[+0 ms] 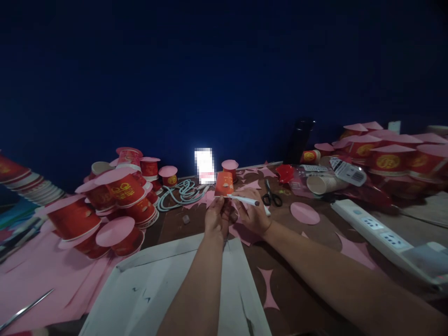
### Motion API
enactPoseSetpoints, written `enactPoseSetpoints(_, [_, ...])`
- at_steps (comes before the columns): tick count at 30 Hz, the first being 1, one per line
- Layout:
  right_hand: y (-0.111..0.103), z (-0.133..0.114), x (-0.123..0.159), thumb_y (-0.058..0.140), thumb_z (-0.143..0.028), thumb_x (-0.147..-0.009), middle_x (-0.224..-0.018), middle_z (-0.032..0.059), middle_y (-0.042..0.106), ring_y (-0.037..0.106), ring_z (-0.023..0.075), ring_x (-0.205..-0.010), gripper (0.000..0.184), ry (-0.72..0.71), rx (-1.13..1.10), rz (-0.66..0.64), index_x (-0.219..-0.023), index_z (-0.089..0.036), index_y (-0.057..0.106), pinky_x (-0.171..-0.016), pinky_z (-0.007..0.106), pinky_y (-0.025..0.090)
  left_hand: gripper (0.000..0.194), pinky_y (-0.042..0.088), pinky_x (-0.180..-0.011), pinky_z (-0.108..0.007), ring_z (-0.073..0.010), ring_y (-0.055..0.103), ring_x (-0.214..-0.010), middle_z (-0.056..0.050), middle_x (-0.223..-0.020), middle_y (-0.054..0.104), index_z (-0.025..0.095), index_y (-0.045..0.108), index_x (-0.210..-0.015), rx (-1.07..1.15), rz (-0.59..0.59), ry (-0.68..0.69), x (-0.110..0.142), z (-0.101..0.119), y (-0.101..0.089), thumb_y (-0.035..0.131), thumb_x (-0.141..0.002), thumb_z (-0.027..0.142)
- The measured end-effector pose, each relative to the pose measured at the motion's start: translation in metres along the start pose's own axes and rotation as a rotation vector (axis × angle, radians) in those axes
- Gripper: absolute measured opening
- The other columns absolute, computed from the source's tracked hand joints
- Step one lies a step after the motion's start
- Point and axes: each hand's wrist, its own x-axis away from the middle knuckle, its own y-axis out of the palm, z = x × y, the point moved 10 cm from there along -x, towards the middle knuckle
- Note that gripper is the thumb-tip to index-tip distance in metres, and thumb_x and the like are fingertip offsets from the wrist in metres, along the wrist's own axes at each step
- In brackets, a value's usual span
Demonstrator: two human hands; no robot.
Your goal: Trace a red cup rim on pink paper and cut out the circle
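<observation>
My left hand [217,218] is closed around the lower part of a red paper cup [224,182]. In my right hand [254,214] is a white pen [248,199] with a dark end, its tip against the cup near the fingers of my left hand. Just right of my right hand lies a pair of black-handled scissors [271,196]. Behind the held cup stands another red cup [230,171] with a pink paper disc on top. A loose pink paper disc [304,213] lies on the table to the right.
Disc-topped red cups [121,186] are piled at left over pink paper sheets [42,280], with more cups [392,161] at right. A white box lid [168,280] lies under my forearms. A pale cable [180,193], a glowing screen [205,164], pink scraps and a power strip [374,228] surround the hands.
</observation>
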Motion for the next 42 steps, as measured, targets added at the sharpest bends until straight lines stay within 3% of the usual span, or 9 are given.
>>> enactPoseSetpoints(15, [-0.001,-0.002,-0.001,0.048,-0.020,-0.092,-0.105,0.0066,0.068,0.060,0.0220,-0.099,0.020,-0.047,0.023,0.024,-0.108,-0.021,0.060,-0.099,0.045,0.037,0.010,0.052,-0.064,-0.019,-0.0082,0.063,-0.063,-0.002,-0.073,0.065,0.012,0.065,-0.075,-0.072,-0.051,0.010,0.005,0.000,0.008,0.072,-0.068,0.009])
enactPoseSetpoints(31, [-0.009,-0.001,-0.001,0.047,-0.019,-0.092,-0.101,0.0074,0.068,0.061,0.0236,-0.094,0.022,-0.010,0.017,0.068,-0.110,-0.025,0.059,-0.094,0.047,0.042,0.007,0.053,-0.066,-0.020,-0.0085,0.063,-0.062,-0.005,-0.073,0.065,0.009,0.064,-0.072,0.018,0.017,-0.039,0.003,-0.002,0.002,0.069,-0.072,0.004])
enactPoseSetpoints(35, [-0.001,-0.001,0.001,0.048,-0.020,-0.092,-0.104,0.0066,0.068,0.060,0.0234,-0.100,0.022,-0.010,0.018,0.030,-0.111,-0.025,0.059,-0.098,0.047,0.040,0.008,0.053,-0.065,-0.018,-0.0077,0.063,-0.061,-0.003,-0.070,0.065,0.010,0.063,-0.071,0.021,-0.018,-0.022,0.001,-0.001,0.004,0.068,-0.072,0.004])
enactPoseSetpoints(42, [-0.001,0.002,0.001,0.049,-0.020,-0.091,-0.101,0.0069,0.069,0.061,0.0211,-0.093,0.020,-0.025,0.038,0.063,-0.108,-0.021,0.060,-0.097,0.044,0.039,0.009,0.052,-0.066,-0.017,-0.0072,0.062,-0.062,-0.001,-0.071,0.064,0.012,0.063,-0.074,-0.015,-0.089,-0.021,-0.003,-0.004,0.005,0.071,-0.070,0.009])
